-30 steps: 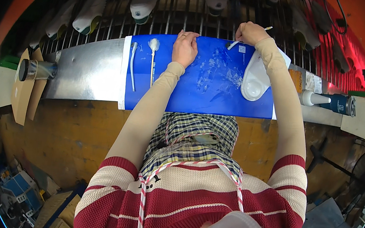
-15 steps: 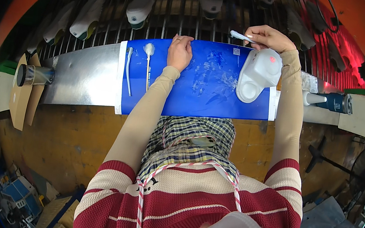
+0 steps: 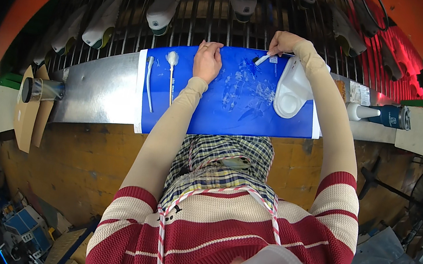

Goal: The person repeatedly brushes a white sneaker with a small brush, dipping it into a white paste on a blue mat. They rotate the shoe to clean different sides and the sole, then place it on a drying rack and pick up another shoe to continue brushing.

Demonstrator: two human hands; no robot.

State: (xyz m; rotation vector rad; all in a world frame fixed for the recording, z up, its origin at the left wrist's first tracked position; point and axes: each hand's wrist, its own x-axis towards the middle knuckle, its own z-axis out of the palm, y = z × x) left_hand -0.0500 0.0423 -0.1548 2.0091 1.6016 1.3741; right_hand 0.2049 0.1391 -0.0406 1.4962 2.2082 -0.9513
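- Small brush (image 3: 261, 59): pinched in right hand (image 3: 283, 41), fingers closed round the handle, tip down on the blue mat (image 3: 214, 113) near its far edge. Half a sec ago the brush was lifted off the mat, up by the rack; now lowered to the mat – looks like wiping/loading the tip on the smears.
- White jug-like container (image 3: 293, 89): lies on its side on the mat, under the right forearm, just beside the brush tip. Earlier it sat a bit higher/tilted; now flat.
- Left hand (image 3: 207, 60): palm down, flat on the mat's far edge, fingers loosely spread, gripping nothing. Roughly same spot as before.
- Whitish smears (image 3: 252, 86) mid-mat, betw. the two hands.
- Two white spoon-like tools (image 3: 171, 70) lie left of the left hand, on the mat.
- Mat sits on a metal worktop (image 3: 96, 95).
- Dark-blue bottle w/ white nozzle (image 3: 379, 114), on its side, right end of worktop; label too small to tell.
- Metal cup (image 3: 40, 91) on cardboard, far left.
- Shoe soles (image 3: 165, 6) on wire rack behind.
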